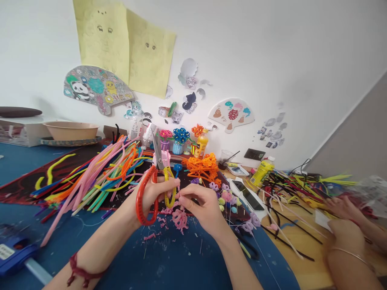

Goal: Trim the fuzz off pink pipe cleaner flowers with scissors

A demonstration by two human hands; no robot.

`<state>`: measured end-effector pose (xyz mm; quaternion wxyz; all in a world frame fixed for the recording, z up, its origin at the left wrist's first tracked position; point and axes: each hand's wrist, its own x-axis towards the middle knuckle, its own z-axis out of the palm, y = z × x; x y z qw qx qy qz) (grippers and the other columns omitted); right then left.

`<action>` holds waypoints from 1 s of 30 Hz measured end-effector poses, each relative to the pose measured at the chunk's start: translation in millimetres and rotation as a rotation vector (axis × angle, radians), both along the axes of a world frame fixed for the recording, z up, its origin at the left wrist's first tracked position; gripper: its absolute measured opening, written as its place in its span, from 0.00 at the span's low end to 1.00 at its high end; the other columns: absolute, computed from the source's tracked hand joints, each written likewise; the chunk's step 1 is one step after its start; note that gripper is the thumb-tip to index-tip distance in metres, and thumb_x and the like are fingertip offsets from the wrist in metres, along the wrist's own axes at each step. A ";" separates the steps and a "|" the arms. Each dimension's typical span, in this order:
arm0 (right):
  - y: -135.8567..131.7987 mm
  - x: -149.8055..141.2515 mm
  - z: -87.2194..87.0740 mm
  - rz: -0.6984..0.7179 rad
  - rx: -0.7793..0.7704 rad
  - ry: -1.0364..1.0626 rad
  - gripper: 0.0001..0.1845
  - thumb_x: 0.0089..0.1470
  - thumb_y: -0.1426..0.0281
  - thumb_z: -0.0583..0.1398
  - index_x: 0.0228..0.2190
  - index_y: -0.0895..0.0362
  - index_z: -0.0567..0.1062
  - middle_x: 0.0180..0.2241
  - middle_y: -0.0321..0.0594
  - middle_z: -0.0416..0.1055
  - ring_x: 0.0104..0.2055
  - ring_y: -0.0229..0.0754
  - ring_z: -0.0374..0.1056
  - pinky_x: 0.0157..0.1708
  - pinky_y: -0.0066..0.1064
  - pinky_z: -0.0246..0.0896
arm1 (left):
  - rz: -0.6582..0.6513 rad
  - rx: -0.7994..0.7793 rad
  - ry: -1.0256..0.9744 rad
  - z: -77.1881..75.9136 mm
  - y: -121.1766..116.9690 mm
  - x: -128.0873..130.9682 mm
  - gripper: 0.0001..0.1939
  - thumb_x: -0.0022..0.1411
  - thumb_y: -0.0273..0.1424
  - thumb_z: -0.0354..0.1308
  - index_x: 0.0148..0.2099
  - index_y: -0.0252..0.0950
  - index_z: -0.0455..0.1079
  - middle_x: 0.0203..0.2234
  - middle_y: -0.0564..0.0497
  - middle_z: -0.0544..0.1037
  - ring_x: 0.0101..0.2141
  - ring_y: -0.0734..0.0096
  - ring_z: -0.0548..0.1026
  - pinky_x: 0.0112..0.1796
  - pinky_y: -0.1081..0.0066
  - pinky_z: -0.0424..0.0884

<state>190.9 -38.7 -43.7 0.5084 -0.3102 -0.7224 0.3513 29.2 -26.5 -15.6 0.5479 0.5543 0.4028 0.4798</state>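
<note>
Red-and-yellow scissors (pixel 159 162) held in left grip (pixel 161 188); right grip (pixel 203 202) angled inward, pinched, contents unclear.

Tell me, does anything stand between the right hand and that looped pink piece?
Nothing visible stands between the right hand and the looped pink piece, which shows just below and left of it. The scissors in the left hand are higher up, blades pointing upward, away from the piece.

Soft, even light, faint shadows on the wall (pixel 272 60), blurred, stretched edges
</note>
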 end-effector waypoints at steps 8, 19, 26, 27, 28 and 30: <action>-2.6 -0.6 4.8 0.058 -0.044 0.032 0.07 0.51 0.65 0.64 0.31 0.54 0.80 0.31 0.38 0.77 0.30 0.38 0.71 0.31 0.28 0.65 | -0.142 -0.179 -0.193 -1.8 6.5 -5.2 0.12 0.46 0.34 0.66 0.23 0.35 0.66 0.14 0.57 0.68 0.16 0.82 0.63 0.17 0.78 0.54; 3.0 -6.1 -4.6 -0.035 -0.320 0.275 0.14 0.40 0.61 0.69 0.21 0.57 0.74 0.19 0.34 0.74 0.20 0.38 0.72 0.19 0.26 0.64 | 0.263 0.350 0.390 -1.7 -1.5 -2.4 0.15 0.57 0.47 0.52 0.33 0.41 0.56 0.18 0.60 0.62 0.19 0.74 0.64 0.23 0.72 0.59; 13.0 -1.3 -7.5 -0.290 -0.223 0.327 0.13 0.43 0.62 0.68 0.23 0.58 0.75 0.19 0.37 0.74 0.21 0.42 0.74 0.19 0.29 0.67 | 0.283 0.448 1.005 6.5 -5.7 -7.0 0.15 0.57 0.45 0.49 0.42 0.42 0.56 0.27 0.52 0.74 0.27 0.60 0.74 0.25 0.70 0.58; 14.5 0.2 -8.4 -0.297 -0.216 0.326 0.13 0.43 0.62 0.68 0.24 0.58 0.75 0.19 0.37 0.75 0.22 0.43 0.74 0.20 0.29 0.68 | 0.254 0.484 1.045 5.7 -5.4 -6.7 0.15 0.57 0.45 0.50 0.41 0.42 0.57 0.26 0.53 0.73 0.26 0.60 0.74 0.25 0.71 0.56; 15.8 1.7 -9.1 -0.297 -0.211 0.320 0.12 0.43 0.62 0.68 0.24 0.58 0.76 0.20 0.38 0.76 0.22 0.43 0.74 0.21 0.30 0.69 | 0.232 0.519 1.085 4.5 -5.1 -6.3 0.14 0.57 0.45 0.50 0.40 0.42 0.58 0.25 0.54 0.73 0.26 0.61 0.73 0.24 0.71 0.55; 17.6 4.5 -9.8 -0.289 -0.199 0.298 0.12 0.44 0.62 0.67 0.25 0.59 0.77 0.21 0.39 0.77 0.22 0.44 0.74 0.22 0.31 0.70 | 0.205 0.575 1.154 1.7 -4.2 -5.5 0.14 0.56 0.46 0.51 0.39 0.43 0.59 0.23 0.55 0.72 0.25 0.61 0.72 0.24 0.71 0.54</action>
